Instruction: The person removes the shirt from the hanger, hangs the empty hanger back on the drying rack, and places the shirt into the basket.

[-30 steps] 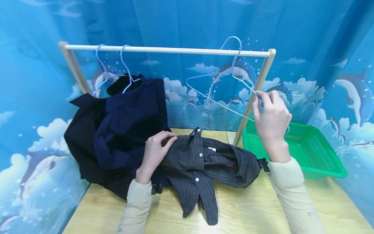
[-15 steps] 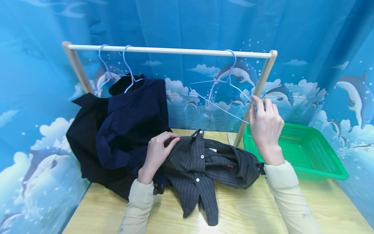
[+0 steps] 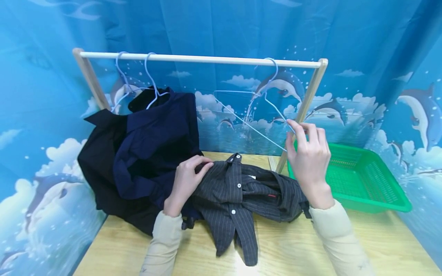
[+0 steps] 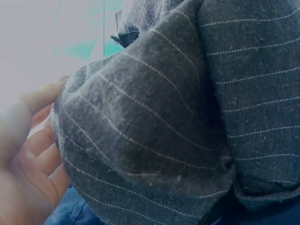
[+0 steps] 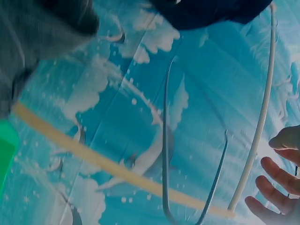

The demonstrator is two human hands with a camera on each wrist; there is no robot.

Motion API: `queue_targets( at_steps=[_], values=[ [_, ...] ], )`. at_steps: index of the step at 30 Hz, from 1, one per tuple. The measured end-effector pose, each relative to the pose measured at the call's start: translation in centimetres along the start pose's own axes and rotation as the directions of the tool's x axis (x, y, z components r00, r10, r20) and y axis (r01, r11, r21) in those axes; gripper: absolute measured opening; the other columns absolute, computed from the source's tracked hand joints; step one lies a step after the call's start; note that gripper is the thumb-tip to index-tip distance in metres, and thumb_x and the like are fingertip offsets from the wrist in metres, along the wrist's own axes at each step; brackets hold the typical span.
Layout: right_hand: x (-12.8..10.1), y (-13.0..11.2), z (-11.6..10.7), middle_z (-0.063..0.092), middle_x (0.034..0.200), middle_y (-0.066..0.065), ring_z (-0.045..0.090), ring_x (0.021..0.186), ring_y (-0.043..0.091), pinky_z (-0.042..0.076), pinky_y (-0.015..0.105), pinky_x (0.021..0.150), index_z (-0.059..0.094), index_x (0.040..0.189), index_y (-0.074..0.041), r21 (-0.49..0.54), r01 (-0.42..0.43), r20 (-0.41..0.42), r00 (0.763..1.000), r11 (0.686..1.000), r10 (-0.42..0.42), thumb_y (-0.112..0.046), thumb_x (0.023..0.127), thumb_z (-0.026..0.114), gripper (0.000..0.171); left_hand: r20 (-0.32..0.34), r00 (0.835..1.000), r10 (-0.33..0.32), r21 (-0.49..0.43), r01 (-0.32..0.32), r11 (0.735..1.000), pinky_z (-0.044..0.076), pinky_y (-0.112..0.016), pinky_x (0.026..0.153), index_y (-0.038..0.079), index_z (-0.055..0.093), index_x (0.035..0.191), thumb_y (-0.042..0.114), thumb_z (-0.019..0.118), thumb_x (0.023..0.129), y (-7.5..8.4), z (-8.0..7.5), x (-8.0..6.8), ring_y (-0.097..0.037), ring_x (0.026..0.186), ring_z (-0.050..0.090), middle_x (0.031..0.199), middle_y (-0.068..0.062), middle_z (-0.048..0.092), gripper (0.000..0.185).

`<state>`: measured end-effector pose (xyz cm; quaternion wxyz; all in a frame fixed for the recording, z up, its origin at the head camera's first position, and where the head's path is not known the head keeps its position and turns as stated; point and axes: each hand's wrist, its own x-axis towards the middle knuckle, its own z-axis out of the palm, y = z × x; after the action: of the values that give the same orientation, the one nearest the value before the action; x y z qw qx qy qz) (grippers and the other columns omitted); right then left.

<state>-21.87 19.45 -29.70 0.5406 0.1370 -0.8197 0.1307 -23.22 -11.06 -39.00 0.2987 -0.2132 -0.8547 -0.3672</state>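
A dark grey pinstriped shirt (image 3: pixel 221 180) with white buttons lies bunched on the table, partly folded open. My left hand (image 3: pixel 186 178) pinches its left edge between thumb and fingers; the left wrist view shows the striped cloth (image 4: pixel 136 108) bulging beside the hand (image 4: pixel 33 154). From the rack's right part hangs a pale blue wire hanger (image 3: pixel 248 125) bearing no garment. In the head view my right hand (image 3: pixel 309 159) overlaps its right corner. In the right wrist view, the fingers (image 5: pixel 276 176) are spread and look apart from the hanger (image 5: pixel 166 140).
The rack has a white rod (image 3: pixel 207 59) and wooden posts (image 3: pixel 91 80). At its left, a black garment (image 3: pixel 100 161) and a navy garment (image 3: pixel 159 130) hang on blue hangers. A green basket (image 3: pixel 366 184) stands at the right on the wooden table (image 3: pixel 293 245).
The right hand has moved down and left, and its fingers have loosened from the hanger. The hanger hook has dropped onto the rod and its body has swung left. The left hand stays on the shirt.
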Motion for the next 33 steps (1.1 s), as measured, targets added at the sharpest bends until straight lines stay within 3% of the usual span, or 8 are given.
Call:
queue_targets(
  at_steps=[5,10,15,19,22,24,28,33],
  values=[
    [-1.4,-1.9,0.4,0.067,0.105,0.02,0.059,0.092,0.042,0.052,0.053,0.073,0.07,0.126,-0.01,0.062,0.097,-0.015,0.995,0.993,-0.096,-0.005,0.095,0.066,0.031,-0.002,1.0,0.016,0.001,-0.016,1.0,0.055,-0.035,0.068,0.013,0.078,0.097,0.024,0.075,0.093,0.2,0.3,0.0,-0.016,0.078,0.069,0.088,0.0,0.073,0.012],
    [-3.5,-3.8,1.8,0.068,0.102,0.018,0.061,0.091,0.039,0.053,0.051,0.076,0.071,0.124,-0.009,0.136,0.168,0.016,0.985,0.976,-0.171,-0.003,0.089,0.074,0.036,-0.001,0.999,0.033,0.016,-0.032,0.999,0.055,-0.034,0.068,0.014,0.078,0.096,0.022,0.075,0.093,0.6,0.6,0.0,-0.015,0.078,0.069,0.086,0.001,0.072,0.009],
    [-6.3,-5.7,3.9,0.068,0.108,0.012,0.063,0.097,0.033,0.054,0.047,0.079,0.069,0.126,-0.011,0.214,0.163,0.179,0.963,0.963,-0.203,-0.025,0.089,0.079,0.041,0.014,0.998,0.066,0.019,-0.067,0.998,0.058,-0.033,0.072,0.014,0.078,0.096,0.02,0.076,0.092,1.4,1.1,-0.1,-0.014,0.082,0.071,0.09,0.002,0.073,0.007],
    [-8.5,-7.0,5.6,0.066,0.118,0.009,0.063,0.107,0.031,0.054,0.047,0.087,0.066,0.131,-0.011,0.211,0.135,0.332,0.922,0.968,-0.201,-0.056,0.08,0.081,0.069,0.021,0.993,0.115,0.007,-0.115,0.993,0.059,-0.032,0.073,0.014,0.077,0.098,0.02,0.076,0.092,2.4,1.6,-0.2,-0.014,0.083,0.071,0.091,0.001,0.074,0.008],
    [-9.7,-7.7,6.7,0.066,0.119,0.009,0.063,0.109,0.03,0.052,0.048,0.093,0.066,0.127,-0.009,0.189,0.121,0.389,0.902,0.974,-0.188,-0.063,0.073,0.083,0.079,0.038,0.987,0.153,-0.016,-0.153,0.988,0.058,-0.029,0.073,0.014,0.077,0.099,0.02,0.075,0.093,3.2,2.1,-0.4,-0.013,0.084,0.072,0.094,0.001,0.074,0.009],
    [-10.2,-8.0,7.2,0.068,0.115,0.008,0.063,0.107,0.029,0.051,0.048,0.093,0.068,0.122,-0.008,0.171,0.112,0.399,0.901,0.979,-0.173,-0.058,0.071,0.086,0.074,0.049,0.984,0.169,-0.031,-0.168,0.985,0.058,-0.028,0.073,0.015,0.078,0.1,0.021,0.074,0.094,3.7,2.3,-0.5,-0.013,0.084,0.072,0.095,0.001,0.074,0.009],
    [-10.3,-8.0,7.4,0.07,0.103,0.006,0.065,0.097,0.029,0.051,0.047,0.088,0.072,0.108,-0.007,0.162,0.081,0.381,0.914,0.983,-0.138,-0.032,0.071,0.093,0.049,0.053,0.984,0.171,-0.035,-0.17,0.985,0.056,-0.024,0.069,0.016,0.078,0.1,0.022,0.074,0.094,4.1,2.6,-0.5,-0.01,0.081,0.07,0.093,0.003,0.073,0.009],
    [-9.7,-6.7,6.7,0.073,0.098,0.005,0.067,0.093,0.029,0.052,0.048,0.086,0.075,0.104,-0.01,0.181,0.079,0.337,0.931,0.98,-0.137,-0.012,0.072,0.091,0.036,0.056,0.986,0.159,-0.04,-0.156,0.987,0.056,-0.026,0.07,0.018,0.077,0.102,0.026,0.073,0.095,4.0,2.5,-0.4,-0.009,0.082,0.069,0.094,0.005,0.072,0.011]
  ],
)
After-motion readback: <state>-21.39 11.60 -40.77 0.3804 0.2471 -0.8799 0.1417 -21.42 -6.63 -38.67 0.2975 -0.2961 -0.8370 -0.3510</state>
